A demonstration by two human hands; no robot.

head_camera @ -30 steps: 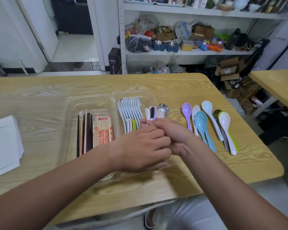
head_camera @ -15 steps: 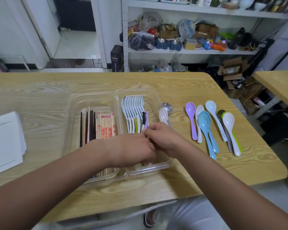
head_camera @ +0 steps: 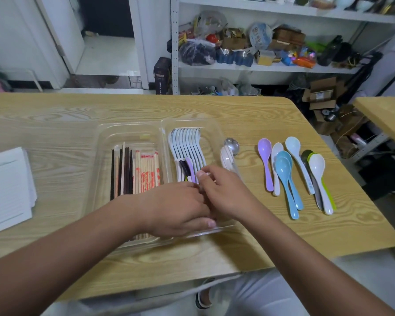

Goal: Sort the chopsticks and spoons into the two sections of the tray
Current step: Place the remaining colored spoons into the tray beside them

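Since the earlier frame, the handful of spoons (head_camera: pixel 188 167) has been lowered into the tray's (head_camera: pixel 192 121) right section, with chopsticks (head_camera: pixel 144 172) filling the left. Their handles are covered by the left hand (head_camera: pixel 176 208) and right hand (head_camera: pixel 226 192), so whether anything is gripped cannot be told. Next, the loose spoons (head_camera: pixel 283 172) on the tabletop (head_camera: pixel 260 115) should be gathered.

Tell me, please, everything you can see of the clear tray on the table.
The tray is clear, glossy plastic, rectangular with rounded corners, and lies flat on the wooden table. A ridge splits it into two sections: the left holds chopsticks, dark, plain and paper-wrapped; the right holds a row of white spoons with a few coloured handles. The left hand and right hand cover its near right end; whether they touch it is unclear.
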